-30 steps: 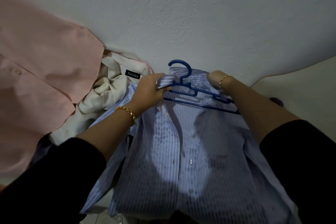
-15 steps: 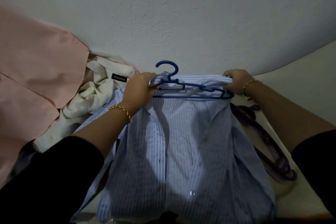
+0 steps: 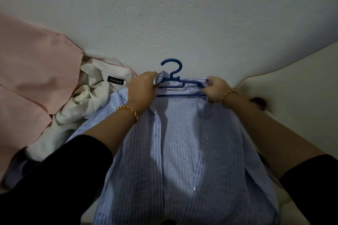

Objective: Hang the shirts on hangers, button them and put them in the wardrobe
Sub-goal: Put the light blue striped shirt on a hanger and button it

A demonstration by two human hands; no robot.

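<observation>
A pale textured wall [image 3: 182, 14] rises behind the cream surface [image 3: 301, 87]. In the middle lies the blue striped shirt [image 3: 182, 151], unbuttoned, with the blue hanger [image 3: 173, 71] at its far end. The left hand [image 3: 142, 87] pinches the collar and the right hand [image 3: 215, 89] pinches the shoulder fabric, probably seating the cloth over the hanger's arms. A pink garment [image 3: 33, 69] and a cream garment [image 3: 87, 97] lie at left

Shirt [image 3: 182, 151] lies centre frame, collar toward upper centre, hem at the bottom edge. Hanger [image 3: 173, 71] sits inside its shoulders, with the hook poking out above the collar in front of the wall [image 3: 182, 14], which fills the upper frame. Left hand [image 3: 142, 89] grips the collar just left of the hook. Right hand [image 3: 216, 89] pinches the shoulder at the hanger's right end. Crumpled shirt [image 3: 87, 100] is left of centre, touching the sleeve. Third shirt [image 3: 31, 78] is at far left, overlapping the crumpled shirt. Mattress [image 3: 292, 97] is at right. Small item [image 3: 258, 101] is just right of the right wrist.
</observation>
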